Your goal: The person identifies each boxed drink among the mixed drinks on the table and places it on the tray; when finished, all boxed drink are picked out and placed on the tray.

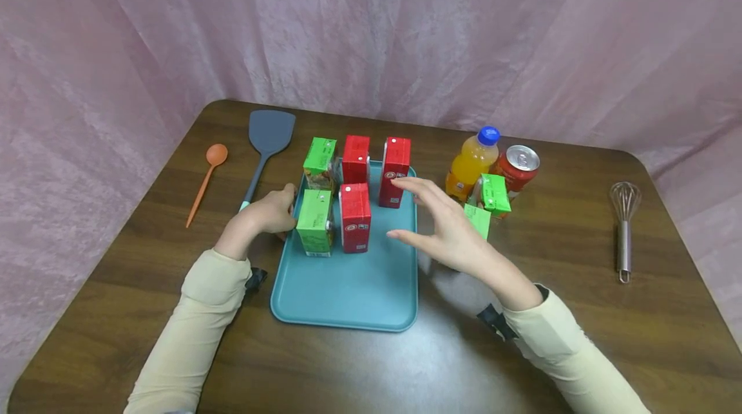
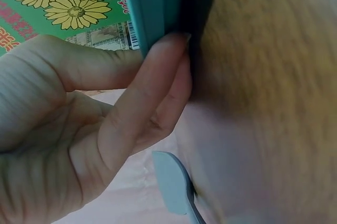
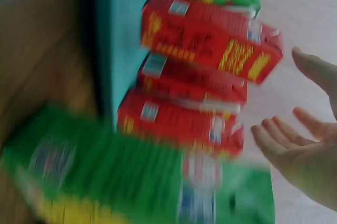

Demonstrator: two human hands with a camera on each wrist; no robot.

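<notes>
At the left rim of a teal tray (image 1: pixel 348 295), my left hand (image 1: pixel 266 213) pinches the edge. In the left wrist view the thumb lies inside the tray rim (image 2: pixel 152 8) and the fingers outside it. On the tray stand red drink cartons, a front one (image 1: pixel 355 221), a rear one (image 1: pixel 355 159) and a right one (image 1: pixel 395 172). Green drink cartons stand along its left side, a front one (image 1: pixel 315 224) and a rear one (image 1: pixel 320 163). My right hand (image 1: pixel 455 227) hovers at the tray's right side with thumb and fingers spread, holding nothing, close to the right red carton.
Right of the tray stand an orange drink bottle (image 1: pixel 472 163), a red can (image 1: pixel 518 169), a green carton (image 1: pixel 494 194) and another green carton (image 1: pixel 478 218) partly behind my right hand. A whisk (image 1: pixel 625 227) lies far right; a spatula (image 1: pixel 271 131) and an orange spoon (image 1: pixel 216 155) lie left.
</notes>
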